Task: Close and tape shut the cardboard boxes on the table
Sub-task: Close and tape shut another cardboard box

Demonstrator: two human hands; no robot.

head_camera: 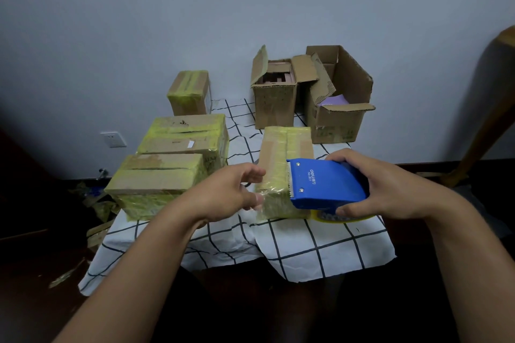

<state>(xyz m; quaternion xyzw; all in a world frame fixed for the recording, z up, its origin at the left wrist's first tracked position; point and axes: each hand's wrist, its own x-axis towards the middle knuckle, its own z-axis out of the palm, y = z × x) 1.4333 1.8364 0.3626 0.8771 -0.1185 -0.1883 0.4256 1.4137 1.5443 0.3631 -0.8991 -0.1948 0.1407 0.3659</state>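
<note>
A white tablecloth (306,248) with a black grid covers the table, set against a pale blue-grey wall (250,8) with a socket (113,139) low at left. The right hand (390,186) grasps a blue tape dispenser (326,184) against the near taped box (281,175); the left hand (237,192) pinches the tape end at that box's near left corner. Three more taped boxes (178,133) sit left (yellowish tape), and two open boxes (334,97) stand far right. Tape scraps (94,203) litter the dark floor.
</note>
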